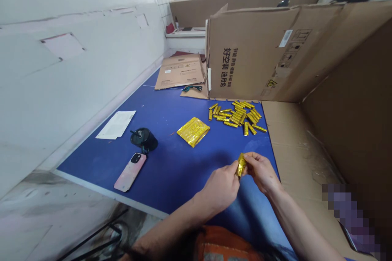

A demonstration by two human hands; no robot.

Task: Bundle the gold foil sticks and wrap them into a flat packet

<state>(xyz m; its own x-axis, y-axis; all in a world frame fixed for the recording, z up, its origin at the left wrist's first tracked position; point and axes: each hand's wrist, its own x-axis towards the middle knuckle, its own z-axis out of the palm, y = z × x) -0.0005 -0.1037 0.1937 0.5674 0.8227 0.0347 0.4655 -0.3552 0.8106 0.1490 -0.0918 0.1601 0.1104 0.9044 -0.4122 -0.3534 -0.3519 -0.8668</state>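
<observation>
Both hands meet over the blue table near its right edge, closed on one small gold foil piece [241,165]. My left hand [223,185] grips its left side, and my right hand [259,169] pinches it from the right near the top. Beyond them lies a loose pile of several narrow gold wrapped sticks [239,115]. A flat, square gold foil sheet or packet [193,131] rests on the table to the left of the pile, touched by neither hand.
On the left are a pink phone [130,172], a black lidded cup [143,139] and a white paper [116,124]. Flattened cardboard [180,71] and a teal cord [192,88] lie behind. A large cardboard box [251,53] walls the back and right. A person stands far beyond.
</observation>
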